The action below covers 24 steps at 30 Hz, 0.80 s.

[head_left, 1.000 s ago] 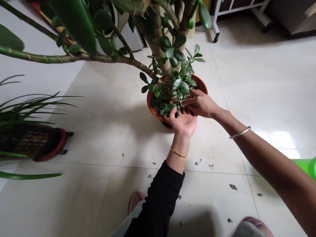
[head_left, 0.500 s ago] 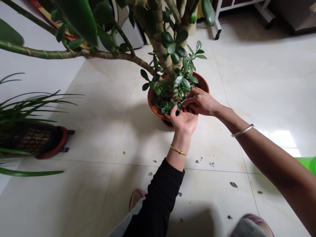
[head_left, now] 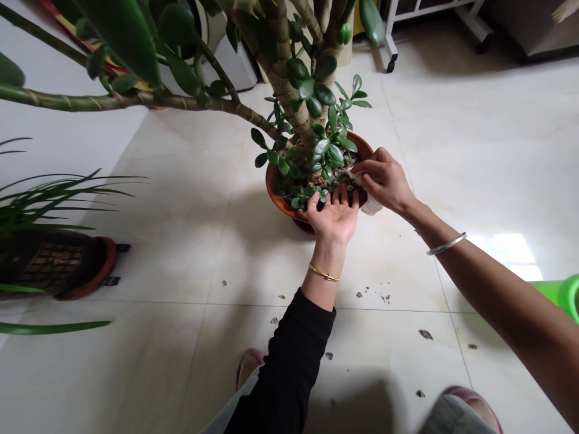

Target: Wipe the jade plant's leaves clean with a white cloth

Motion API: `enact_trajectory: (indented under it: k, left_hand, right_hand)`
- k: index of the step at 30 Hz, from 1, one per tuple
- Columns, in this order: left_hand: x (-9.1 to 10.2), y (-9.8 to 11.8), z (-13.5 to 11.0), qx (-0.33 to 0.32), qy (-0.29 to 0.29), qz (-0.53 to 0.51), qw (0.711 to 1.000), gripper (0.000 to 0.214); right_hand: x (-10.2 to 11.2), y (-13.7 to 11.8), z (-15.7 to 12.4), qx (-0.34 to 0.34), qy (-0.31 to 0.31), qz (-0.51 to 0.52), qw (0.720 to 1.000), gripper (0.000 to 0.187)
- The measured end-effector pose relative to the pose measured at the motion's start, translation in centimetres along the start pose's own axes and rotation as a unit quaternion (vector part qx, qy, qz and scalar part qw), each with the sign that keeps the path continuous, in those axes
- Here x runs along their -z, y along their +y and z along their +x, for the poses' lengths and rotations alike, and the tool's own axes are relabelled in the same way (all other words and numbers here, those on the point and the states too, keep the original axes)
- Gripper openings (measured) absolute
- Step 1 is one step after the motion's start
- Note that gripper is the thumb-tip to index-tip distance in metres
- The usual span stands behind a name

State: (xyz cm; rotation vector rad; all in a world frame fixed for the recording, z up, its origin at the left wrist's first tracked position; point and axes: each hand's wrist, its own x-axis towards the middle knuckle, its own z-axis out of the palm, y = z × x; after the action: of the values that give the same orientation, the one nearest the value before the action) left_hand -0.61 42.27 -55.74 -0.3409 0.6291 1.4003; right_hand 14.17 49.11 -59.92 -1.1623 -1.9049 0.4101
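A jade plant point(head_left: 326, 144) with a thick trunk grows in a round terracotta pot point(head_left: 275, 194) on the tiled floor. My left hand point(head_left: 335, 220), in a black sleeve with a gold bracelet, lies open with its fingers spread on the pot's near rim and the soil just inside it. My right hand point(head_left: 386, 179), wearing a silver bangle, is closed on a white cloth point(head_left: 371, 208) at the pot's right rim. Part of the cloth hangs out below the palm. Low leaves hide much of the soil.
A second pot point(head_left: 63, 268) with long thin leaves stands at the left. Long branches point(head_left: 113, 102) reach out to the left overhead. Bits of debris point(head_left: 425, 333) lie on the tiles near my feet point(head_left: 248, 361). A green object point(head_left: 561, 295) sits at the right edge, a white frame leg point(head_left: 389, 54) behind.
My right hand has moved from above my left hand's fingers to the pot's right rim, and the white cloth now shows beneath it. My left hand has barely shifted.
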Motion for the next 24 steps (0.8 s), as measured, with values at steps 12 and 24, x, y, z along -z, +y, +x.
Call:
enact_trajectory:
  k: [12, 24]
  left_hand:
    - [-0.3, 0.0, 0.4, -0.002, -0.013, 0.025, 1.0, 0.026]
    - [-0.2, 0.0, 0.7, -0.018, -0.008, 0.032, 0.999, 0.024]
  right_hand:
    - [-1.8, -0.2, 0.2, 0.083, -0.107, -0.069, 0.988, 0.039]
    - [-2.4, -0.1, 0.9, 0.131, -0.159, -0.112, 0.972, 0.041]
